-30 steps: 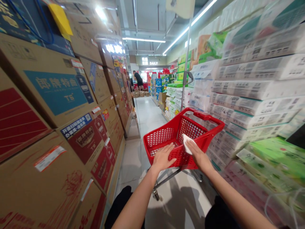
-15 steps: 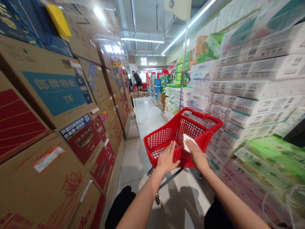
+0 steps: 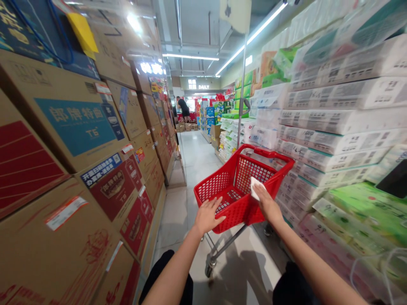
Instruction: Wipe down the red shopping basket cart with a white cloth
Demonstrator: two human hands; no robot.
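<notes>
A red plastic shopping cart (image 3: pixel 235 216) with a perforated basket and grey metal legs stands in front of me, turned at an angle in the aisle. My left hand (image 3: pixel 208 216) lies over the near rim of the basket, its fingers spread and holding nothing. On the near side's rim, farther right, my right hand (image 3: pixel 267 203) presses a folded white cloth or tissue (image 3: pixel 255 186) under its fingers. No goods show inside the basket. The cart's red handle (image 3: pixel 270 153) rises at the right, apart from both hands.
Stacked cardboard cartons (image 3: pixel 79 123) wall the left side. Piles of plastic-wrapped tissue packs (image 3: pixel 333 110) line the right, with green packs (image 3: pixel 365 212) lower down. A metal pole (image 3: pixel 241 84) stands behind the cart. A person in dark clothes (image 3: pixel 183 109) bends far down the aisle.
The cart has swung round somewhat, its near legs showing more. My left hand has shifted left along the rim, and my right hand has slid slightly right with the white cloth.
</notes>
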